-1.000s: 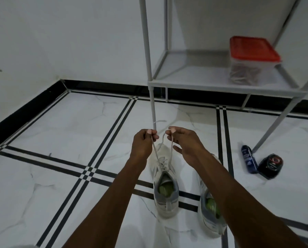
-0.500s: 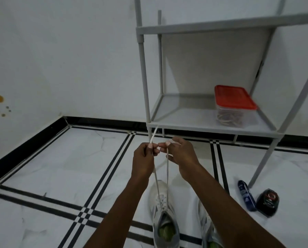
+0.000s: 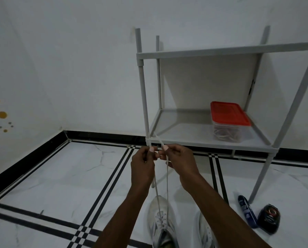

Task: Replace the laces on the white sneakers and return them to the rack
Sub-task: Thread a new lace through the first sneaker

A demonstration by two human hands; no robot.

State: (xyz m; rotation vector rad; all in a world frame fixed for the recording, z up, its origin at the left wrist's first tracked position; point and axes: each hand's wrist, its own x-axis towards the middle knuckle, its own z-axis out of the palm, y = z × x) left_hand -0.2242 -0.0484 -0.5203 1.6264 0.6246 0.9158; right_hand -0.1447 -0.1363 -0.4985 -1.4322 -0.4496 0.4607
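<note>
Two white sneakers stand on the floor at the bottom edge: the left sneaker (image 3: 160,222) between my forearms, the right sneaker (image 3: 206,231) partly behind my right arm. A white lace (image 3: 164,187) runs up from the left sneaker's eyelets in two taut strands. My left hand (image 3: 143,165) pinches one strand and my right hand (image 3: 181,161) pinches the other, fingertips almost touching, high above the shoe. The grey rack (image 3: 203,140) stands just beyond my hands.
A clear box with a red lid (image 3: 228,120) sits on the rack's lower shelf. A blue tube (image 3: 247,213) and a black round tin (image 3: 269,218) lie on the floor by the rack's front right leg. Walls meet in a corner at the left.
Both hands have risen with the lace ends and come closer together, drawing the strands long and taut. The camera has tilted up, so the sneakers sit lower in view.
</note>
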